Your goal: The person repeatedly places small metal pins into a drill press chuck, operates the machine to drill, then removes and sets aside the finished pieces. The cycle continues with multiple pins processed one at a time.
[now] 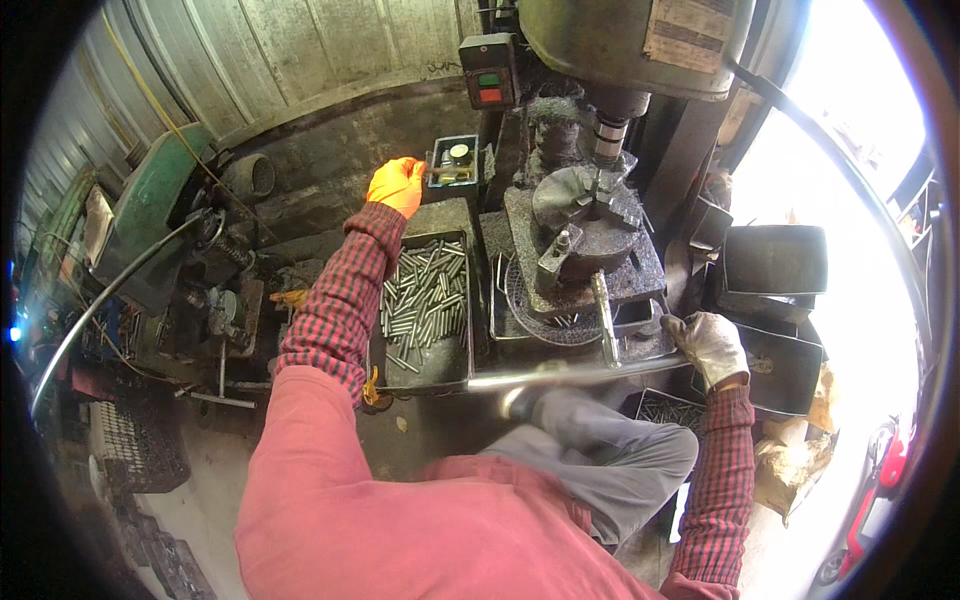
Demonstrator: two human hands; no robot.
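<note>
My left hand (pixel 397 187), in an orange glove, is closed on a thin brown stick (pixel 440 170) that reaches over a small blue box (pixel 471 142). A round pale-topped item (pixel 460 153) sits in that box. Below this hand, a metal tray (pixel 440 378) carries many short steel pins (pixel 427 295). My right hand (pixel 712 347), in a dirty white glove, is closed at the right corner of the drill press's front tray (pixel 650 352); its fingertips are partly hidden. Between my hands stands a round chuck (pixel 585 205) with a lever handle (pixel 606 318), beneath the drill spindle (pixel 610 135).
A green and red switch box (pixel 489 78) hangs by the drill head (pixel 620 45). Dark metal bins (pixel 775 260) are stacked at the right. Another machine with a green cover (pixel 155 215) fills the left. My bent leg (pixel 600 440) is under the bench edge.
</note>
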